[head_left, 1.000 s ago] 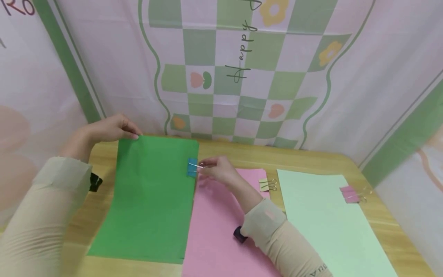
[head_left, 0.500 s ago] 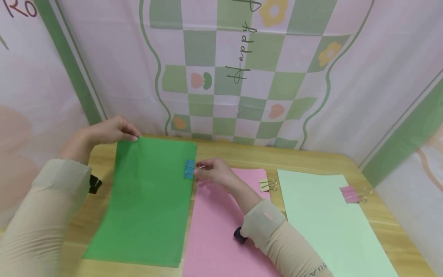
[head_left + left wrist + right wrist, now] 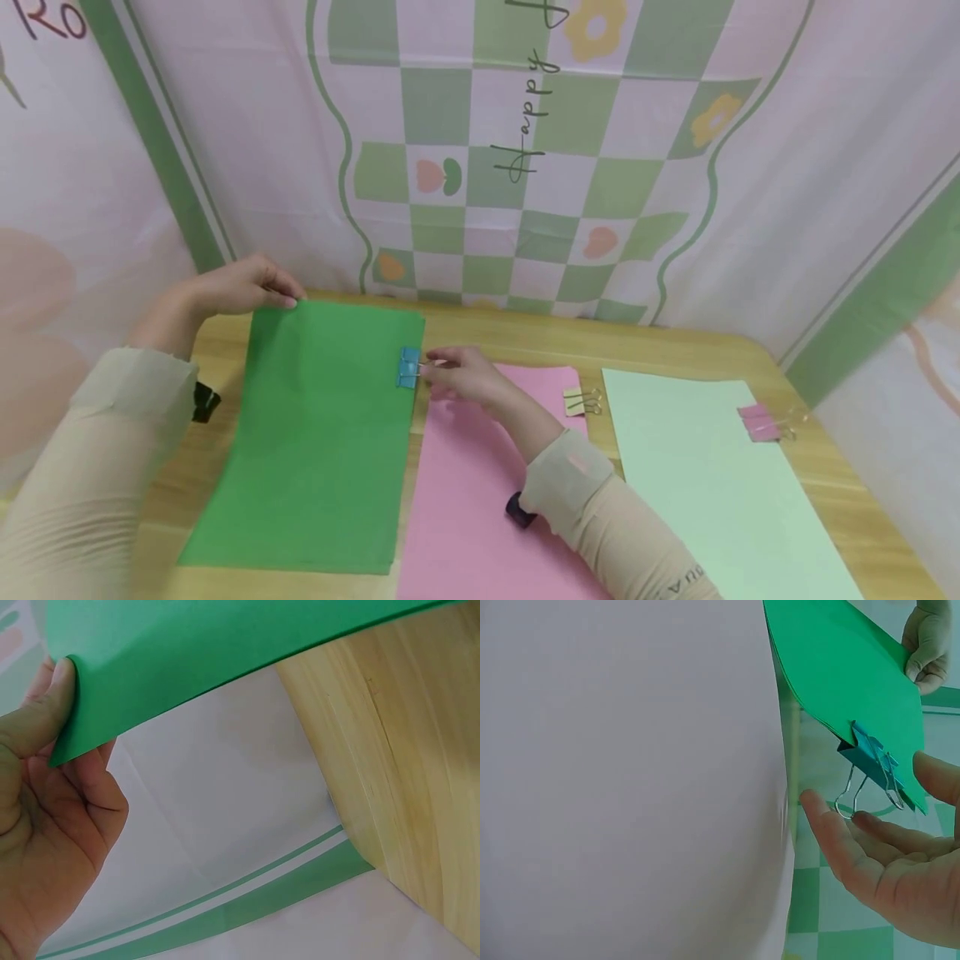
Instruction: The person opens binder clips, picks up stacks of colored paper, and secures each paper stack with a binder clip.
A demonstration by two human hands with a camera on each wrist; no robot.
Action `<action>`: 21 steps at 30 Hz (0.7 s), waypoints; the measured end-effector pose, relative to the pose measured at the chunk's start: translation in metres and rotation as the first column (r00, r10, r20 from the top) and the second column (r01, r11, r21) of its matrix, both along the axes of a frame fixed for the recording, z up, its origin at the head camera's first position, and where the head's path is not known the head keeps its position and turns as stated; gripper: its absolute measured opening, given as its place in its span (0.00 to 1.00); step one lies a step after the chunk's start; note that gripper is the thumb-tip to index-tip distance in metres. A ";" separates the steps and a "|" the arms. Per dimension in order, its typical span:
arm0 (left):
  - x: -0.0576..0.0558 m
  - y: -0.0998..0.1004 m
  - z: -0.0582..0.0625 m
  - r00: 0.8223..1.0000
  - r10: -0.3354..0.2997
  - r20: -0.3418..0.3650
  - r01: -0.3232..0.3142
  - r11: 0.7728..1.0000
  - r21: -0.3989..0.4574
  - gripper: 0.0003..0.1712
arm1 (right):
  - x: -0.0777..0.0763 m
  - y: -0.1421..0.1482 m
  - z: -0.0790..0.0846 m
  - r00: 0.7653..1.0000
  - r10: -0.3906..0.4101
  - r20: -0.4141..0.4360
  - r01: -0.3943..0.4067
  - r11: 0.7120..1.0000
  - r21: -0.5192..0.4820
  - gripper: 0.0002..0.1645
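A stack of green paper [image 3: 330, 442] is held up at its far end and slopes down toward the near side of the table. My left hand [image 3: 243, 283] pinches its far left corner, thumb on top and fingers beneath, as the left wrist view shows. A blue binder clip [image 3: 408, 367] grips the stack's right edge near the far corner. Beside it is my right hand [image 3: 465, 375]. In the right wrist view its fingers [image 3: 829, 825] are loosely bent at the clip's wire handles [image 3: 851, 796], with the thumb held apart from them.
Pink paper [image 3: 480, 500] with a yellow binder clip [image 3: 573, 402] lies under my right arm. Pale green paper [image 3: 697, 450] with a pink binder clip [image 3: 759, 422] lies at the right. A patterned curtain [image 3: 525, 208] hangs behind the wooden table [image 3: 637, 337].
The green stack and its blue clip have shifted slightly left and down. My right hand has loosened from the clip's handles and the thumb stands apart. My left hand keeps its pinch.
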State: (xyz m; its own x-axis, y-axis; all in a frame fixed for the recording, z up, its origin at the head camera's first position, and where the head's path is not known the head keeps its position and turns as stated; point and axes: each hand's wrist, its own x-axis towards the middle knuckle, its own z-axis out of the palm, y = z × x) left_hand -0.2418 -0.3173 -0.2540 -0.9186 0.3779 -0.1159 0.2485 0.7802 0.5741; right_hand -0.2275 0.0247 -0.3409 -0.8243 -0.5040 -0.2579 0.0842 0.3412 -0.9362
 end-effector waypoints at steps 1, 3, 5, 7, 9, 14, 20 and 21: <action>0.000 0.000 0.000 1.000 0.002 0.000 -0.002 1.000 0.001 0.13 | 0.000 0.000 0.000 1.000 0.001 0.003 -0.001 1.000 0.001 0.33; -0.001 -0.001 -0.002 1.000 0.000 -0.001 0.000 1.000 -0.001 0.13 | -0.001 0.000 -0.002 1.000 0.008 0.000 -0.008 1.000 0.010 0.32; -0.001 -0.001 -0.004 1.000 -0.001 -0.001 0.001 1.000 0.000 0.12 | -0.002 0.000 -0.003 1.000 0.015 -0.008 -0.015 1.000 0.025 0.31; -0.001 -0.002 -0.006 1.000 0.003 0.002 -0.003 1.000 0.000 0.12 | -0.003 -0.001 -0.004 0.999 0.029 -0.021 -0.028 0.999 0.043 0.30; -0.002 -0.002 -0.009 1.000 0.009 0.004 -0.009 1.000 0.002 0.12 | -0.004 -0.002 -0.006 0.998 0.041 -0.042 -0.039 0.997 0.061 0.28; -0.005 -0.005 -0.018 1.000 0.000 -0.012 0.000 1.000 -0.002 0.12 | -0.007 -0.007 -0.010 0.993 0.059 -0.102 -0.050 0.995 0.091 0.17; -0.008 -0.006 -0.023 1.000 -0.016 -0.023 0.016 1.000 -0.007 0.12 | -0.011 -0.010 -0.007 0.985 0.077 -0.156 -0.052 0.986 0.159 0.11; -0.008 -0.006 -0.023 1.000 -0.015 -0.022 0.014 1.000 -0.009 0.12 | -0.012 -0.011 -0.006 0.983 0.081 -0.164 -0.052 0.984 0.171 0.10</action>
